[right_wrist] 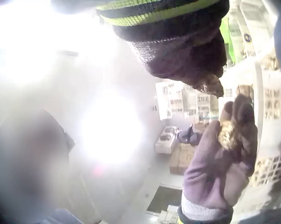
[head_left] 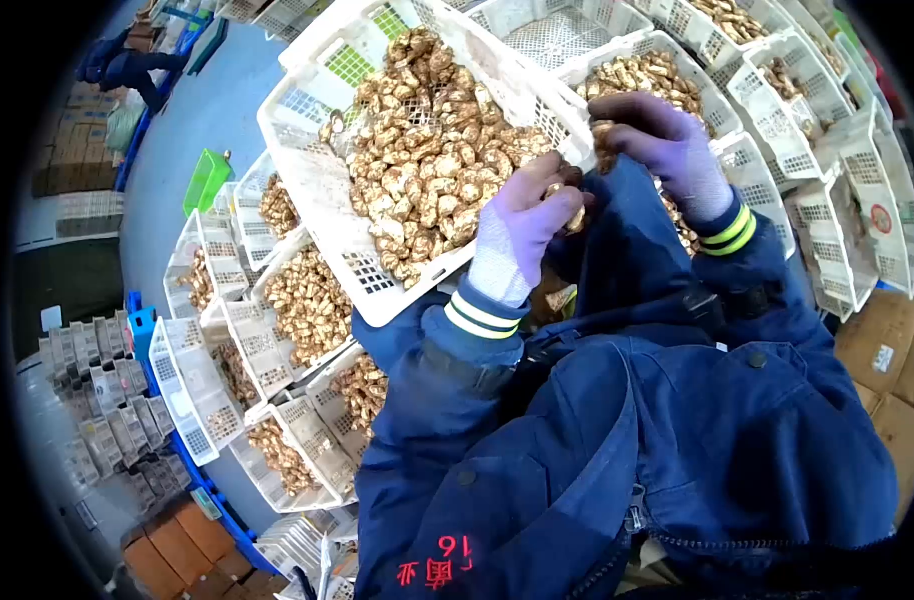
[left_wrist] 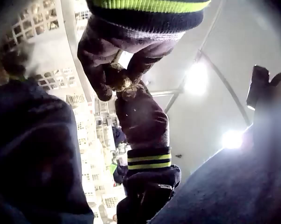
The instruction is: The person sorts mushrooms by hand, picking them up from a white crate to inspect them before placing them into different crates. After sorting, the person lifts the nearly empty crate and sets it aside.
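Note:
My left hand [head_left: 522, 225], in a purple and white glove, holds a knobbly golden-brown produce piece [right_wrist: 228, 135] between thumb and fingers. Close beside it, my gloved right hand [head_left: 667, 155] pinches a darker brown produce piece [head_left: 605, 147] at its fingertips. In the left wrist view the fingertips of both hands come together around the knobbly pieces. A large white plastic crate [head_left: 322, 215], tilted towards me, holds a heap of similar golden-brown pieces [head_left: 432, 165] just left of my left hand. My navy-clad knee [head_left: 622, 230] rises beneath the right hand.
More white crates with the same produce stand to the left [head_left: 312, 305] and behind the right hand [head_left: 652, 75]. Stacked crates [head_left: 877, 195] and cardboard boxes [head_left: 882, 345] are at the right. A green container [head_left: 209, 180] sits on the blue floor, and another person [head_left: 127, 65] is farther off.

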`<move>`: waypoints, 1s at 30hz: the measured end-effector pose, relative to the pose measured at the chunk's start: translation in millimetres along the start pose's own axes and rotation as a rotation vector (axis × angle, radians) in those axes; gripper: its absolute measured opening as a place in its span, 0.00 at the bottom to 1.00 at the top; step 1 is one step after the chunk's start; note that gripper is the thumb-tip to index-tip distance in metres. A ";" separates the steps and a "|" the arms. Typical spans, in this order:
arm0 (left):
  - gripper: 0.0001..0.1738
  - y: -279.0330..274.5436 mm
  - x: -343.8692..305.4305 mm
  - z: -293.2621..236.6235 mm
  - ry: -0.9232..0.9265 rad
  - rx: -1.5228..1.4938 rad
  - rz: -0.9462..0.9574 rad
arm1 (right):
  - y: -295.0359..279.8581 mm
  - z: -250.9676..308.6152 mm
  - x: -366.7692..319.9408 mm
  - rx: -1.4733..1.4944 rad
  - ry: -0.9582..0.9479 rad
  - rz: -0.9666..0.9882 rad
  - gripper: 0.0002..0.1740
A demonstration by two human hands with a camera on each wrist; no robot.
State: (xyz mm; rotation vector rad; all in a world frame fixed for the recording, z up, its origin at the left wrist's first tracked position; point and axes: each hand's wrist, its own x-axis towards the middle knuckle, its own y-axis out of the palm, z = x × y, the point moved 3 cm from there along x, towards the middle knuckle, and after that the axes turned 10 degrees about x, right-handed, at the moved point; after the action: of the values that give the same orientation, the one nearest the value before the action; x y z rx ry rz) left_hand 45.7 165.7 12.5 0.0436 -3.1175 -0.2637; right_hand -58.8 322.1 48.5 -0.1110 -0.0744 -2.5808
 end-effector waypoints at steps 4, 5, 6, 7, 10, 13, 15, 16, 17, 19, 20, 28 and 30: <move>0.33 65.3 34.9 11.1 -0.112 0.255 0.120 | -88.5 16.1 -33.8 -0.136 0.094 -0.108 0.17; 0.34 79.5 37.5 9.1 -0.006 0.337 0.143 | -104.1 19.8 -41.7 -0.273 0.080 -0.108 0.17; 0.35 93.7 39.7 7.0 0.103 0.416 0.157 | -114.6 22.5 -50.0 -0.288 0.073 -0.190 0.18; 0.36 98.5 42.6 -12.3 0.267 0.556 0.144 | -118.2 31.0 -54.2 -0.517 -0.152 -0.229 0.19; 0.25 50.6 54.8 -17.4 0.219 0.545 0.239 | -106.4 33.3 -53.7 -0.366 -0.151 -0.261 0.20; 0.17 -27.5 72.7 -54.1 -0.088 0.685 0.013 | -72.2 5.6 -33.9 -0.283 -0.098 -0.188 0.19; 0.19 -92.7 94.4 -51.5 -0.119 0.811 -0.084 | -48.5 -12.0 -17.1 -0.278 -0.131 -0.092 0.19; 0.16 -137.5 110.8 -23.9 -0.062 0.819 -0.138 | -36.3 -15.7 -9.2 -0.295 -0.173 -0.063 0.19; 0.17 -150.4 115.5 -21.3 -0.264 0.986 -0.137 | -24.9 -17.9 -0.9 -0.314 -0.216 -0.033 0.18; 0.18 -162.0 128.9 7.3 -0.503 1.153 0.068 | -9.8 -25.6 14.4 -0.354 -0.203 -0.019 0.18; 0.21 -159.8 136.7 25.2 -0.368 1.376 0.161 | -2.5 -27.0 18.9 -0.422 -0.232 -0.025 0.18; 0.26 -135.7 161.4 86.0 -0.376 1.793 0.332 | 13.1 -50.3 49.5 -0.586 -0.322 0.046 0.22; 0.26 -146.6 162.7 81.5 -0.439 1.606 0.245 | 10.0 -51.4 50.1 -0.602 -0.334 0.047 0.22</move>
State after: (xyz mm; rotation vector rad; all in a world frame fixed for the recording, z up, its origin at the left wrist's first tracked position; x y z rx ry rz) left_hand -114.2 30.2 -90.8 -0.3983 -2.6084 2.3368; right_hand -99.2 283.4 2.3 -0.7509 0.5758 -2.4290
